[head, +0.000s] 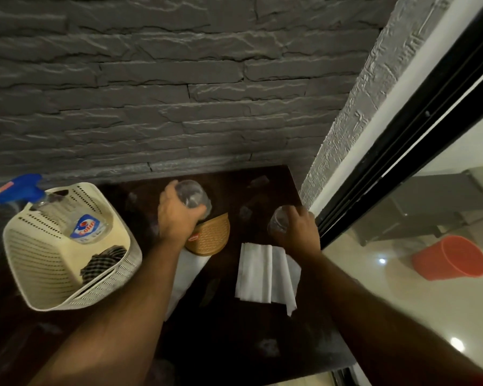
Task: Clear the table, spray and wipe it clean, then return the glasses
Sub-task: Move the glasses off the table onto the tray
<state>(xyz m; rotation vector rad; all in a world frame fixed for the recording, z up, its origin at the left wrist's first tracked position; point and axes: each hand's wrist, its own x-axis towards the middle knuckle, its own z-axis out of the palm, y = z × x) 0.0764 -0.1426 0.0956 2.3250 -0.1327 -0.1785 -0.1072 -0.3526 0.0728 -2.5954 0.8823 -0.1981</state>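
Note:
On the dark wooden table (229,324) my left hand (176,215) grips a clear glass (194,195) from the side, above a round tan coaster (214,235). My right hand (301,228) closes over a second clear glass (279,220) near the table's right edge. A folded white tissue (265,274) lies in front of the right hand. Another white tissue (186,271) is partly hidden under my left forearm. A cream plastic basket (53,274) at the left holds a spray bottle (81,222) with a blue trigger and a checked cloth (103,263).
A dark stone-clad wall (165,93) rises right behind the table. To the right runs a black-framed glass panel (402,151), with an orange bucket (452,259) on the shiny floor beyond it. The basket overhangs the table's left side.

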